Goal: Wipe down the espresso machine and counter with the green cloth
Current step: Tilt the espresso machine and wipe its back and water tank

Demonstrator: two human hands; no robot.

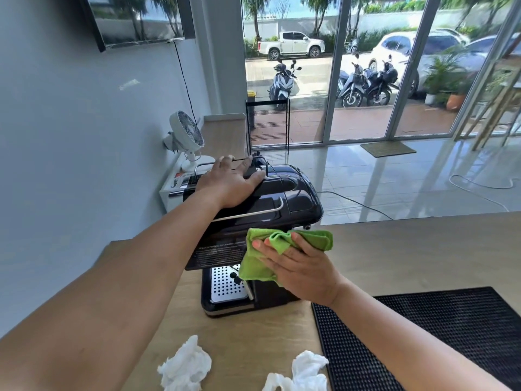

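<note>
Crumpled green cloth (255,262) against glossy black espresso machine (293,198), rounded top.

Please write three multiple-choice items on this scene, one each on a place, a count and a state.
1. Where does the left hand rest?
A. On top of the espresso machine
B. On the black mat
C. On the fan

2. How many crumpled white tissues lie on the counter?
A. One
B. Two
C. Four

3. What is the right hand doing?
A. Hanging empty
B. Holding a cup
C. Pressing the green cloth to the machine's front

Answers: A, its palm lies flat on the lid; B, two wads sit near the bottom edge; C, its fingers grip the bunched cloth against the front.
</note>
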